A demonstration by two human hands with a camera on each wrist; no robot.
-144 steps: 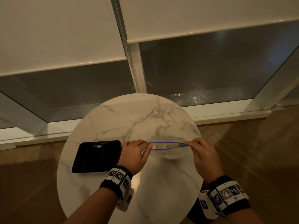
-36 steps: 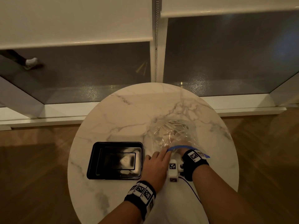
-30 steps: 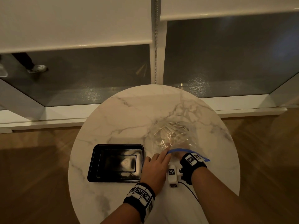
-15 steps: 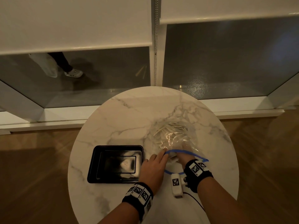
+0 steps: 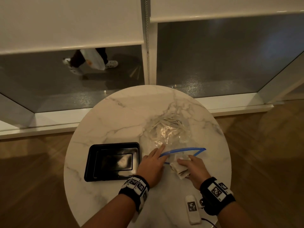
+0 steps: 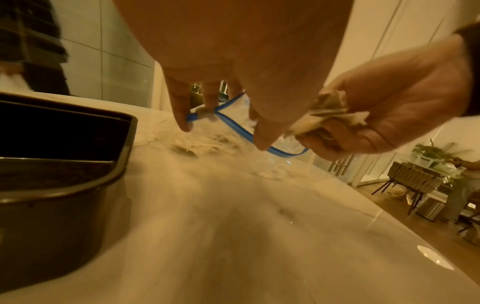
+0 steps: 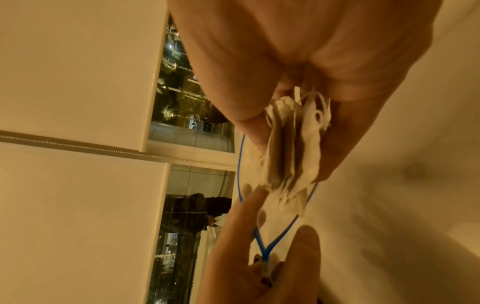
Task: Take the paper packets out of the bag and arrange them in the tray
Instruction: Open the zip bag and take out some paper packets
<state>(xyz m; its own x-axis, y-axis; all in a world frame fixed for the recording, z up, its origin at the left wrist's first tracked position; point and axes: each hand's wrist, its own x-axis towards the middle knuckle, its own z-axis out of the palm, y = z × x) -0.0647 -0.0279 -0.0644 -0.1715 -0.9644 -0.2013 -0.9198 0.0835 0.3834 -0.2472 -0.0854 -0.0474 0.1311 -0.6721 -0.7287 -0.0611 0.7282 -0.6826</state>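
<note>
blk tray (image 5: 113, 144), blue-edged bag (image 5: 167, 135), marbled tbl (image 5: 123, 120)

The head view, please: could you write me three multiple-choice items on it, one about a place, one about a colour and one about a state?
1. Where does the black tray lie from the clear zip bag?
A. on the person's left of it
B. on the person's right of it
C. under it

2. What colour is the bag's zip strip?
A. red
B. blue
C. green

3. The grip of the right hand is:
A. open and empty
B. closed round a bundle of paper packets
C. closed on the tray's rim

Answers: A, the tray lies leftward, beside the bag; B, a blue line rims the bag's mouth; B, the hand is curled round the packets.
</note>
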